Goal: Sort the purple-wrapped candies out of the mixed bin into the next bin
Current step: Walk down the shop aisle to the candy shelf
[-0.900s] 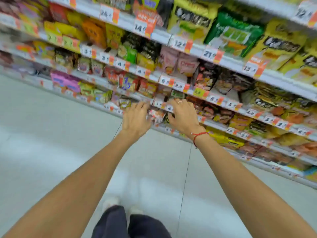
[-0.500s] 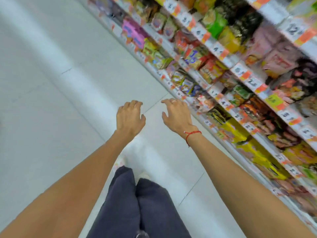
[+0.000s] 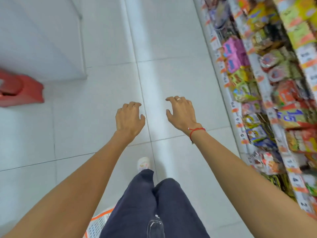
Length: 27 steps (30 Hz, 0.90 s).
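From the head camera, both arms reach forward over a white tiled floor (image 3: pixel 171 40); the left hand (image 3: pixel 129 118) hangs palm down with its fingers loosely curled and nothing in them; the right hand (image 3: pixel 182 112) is held the same way, fingers bent and slack, holding nothing, with a ring (image 3: pixel 178 99) on one finger and a red string bracelet (image 3: pixel 196 130) round the wrist; the two hands are near each other but apart, and neither touches anything. Below them the person's dark trousers (image 3: pixel 145 203) fill the lower middle, with one pale shoe (image 3: pixel 143 163) showing on the floor ahead of the left leg; a white and orange basket (image 3: pixel 99 224) sits at the bottom edge, just left of the legs. Along the right side run store shelves (image 3: pixel 267 93) packed with bright snack packets and price tags, among them pink boxes (image 3: pixel 235 54); the shelves are blurred, so the packets may include candy, though I cannot make out any purple-wrapped candies or either bin. At the left edge a red plastic object (image 3: pixel 20 90) stands on the floor beside a white cabinet (image 3: pixel 42 36).
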### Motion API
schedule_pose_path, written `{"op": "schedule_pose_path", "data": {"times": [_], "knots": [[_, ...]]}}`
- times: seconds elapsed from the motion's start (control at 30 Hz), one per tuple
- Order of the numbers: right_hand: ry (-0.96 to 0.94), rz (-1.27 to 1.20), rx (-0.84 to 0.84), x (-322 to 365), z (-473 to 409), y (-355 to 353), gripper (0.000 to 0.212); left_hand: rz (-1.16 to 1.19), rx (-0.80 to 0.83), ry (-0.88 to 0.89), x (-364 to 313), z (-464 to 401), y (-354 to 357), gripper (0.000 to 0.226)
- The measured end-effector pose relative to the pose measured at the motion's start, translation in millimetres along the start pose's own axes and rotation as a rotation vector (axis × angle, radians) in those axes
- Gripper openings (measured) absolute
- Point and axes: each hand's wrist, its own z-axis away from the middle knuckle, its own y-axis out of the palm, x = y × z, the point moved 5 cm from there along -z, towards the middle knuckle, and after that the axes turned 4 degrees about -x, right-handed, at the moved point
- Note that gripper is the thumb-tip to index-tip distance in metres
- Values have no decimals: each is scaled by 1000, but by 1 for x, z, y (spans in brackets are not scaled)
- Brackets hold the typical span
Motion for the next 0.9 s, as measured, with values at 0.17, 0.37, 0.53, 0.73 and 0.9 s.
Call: {"op": "schedule_pose_path", "data": {"times": [0.17,0.37,0.53,0.73,0.9], "knots": [[-90,-36,57,39,-80,3,43,24,-19,-92,45,-60,-27,44],[-200,-72,139,56,-192,-2,45,20,-3,-155,68,-157,-45,44],[-226,-27,182,55,-304,-15,45,55,13,-212,76,-253,-68,43],[-281,4,163,74,-451,-46,44,95,-8,-260,92,-387,-111,44],[-320,41,164,104,-580,-62,44,111,17,-299,130,-511,-143,46]]}}
